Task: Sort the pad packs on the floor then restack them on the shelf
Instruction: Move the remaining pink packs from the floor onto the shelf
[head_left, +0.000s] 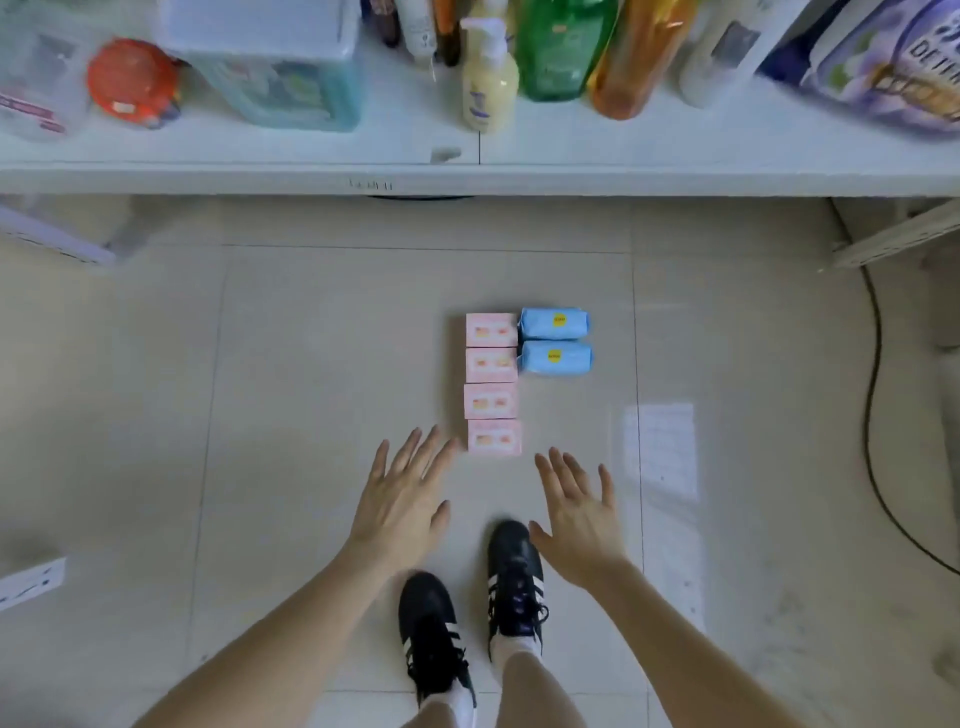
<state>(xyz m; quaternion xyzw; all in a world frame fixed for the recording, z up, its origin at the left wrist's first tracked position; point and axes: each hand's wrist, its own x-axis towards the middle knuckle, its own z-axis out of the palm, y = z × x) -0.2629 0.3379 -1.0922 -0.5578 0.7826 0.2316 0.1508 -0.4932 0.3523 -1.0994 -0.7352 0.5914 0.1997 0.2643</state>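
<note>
Sorting by colour explains the layout on the floor (311, 364): four pink boxes (492, 383) in a column, two blue packs (555, 340) touching its far end at three o'clock. With grip released, the left hand (402, 499) and right hand (579, 525) hover at seven and five o'clock of the nearest box, ready to lift it. At twelve o'clock the shelf (675, 174) holds bottles (558, 47) and a tub (275, 78), contents too blurred to tell.

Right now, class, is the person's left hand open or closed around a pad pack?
Open. The left hand has its fingers spread straight near the closest pink rectangular pad pack and grips nothing.
</note>
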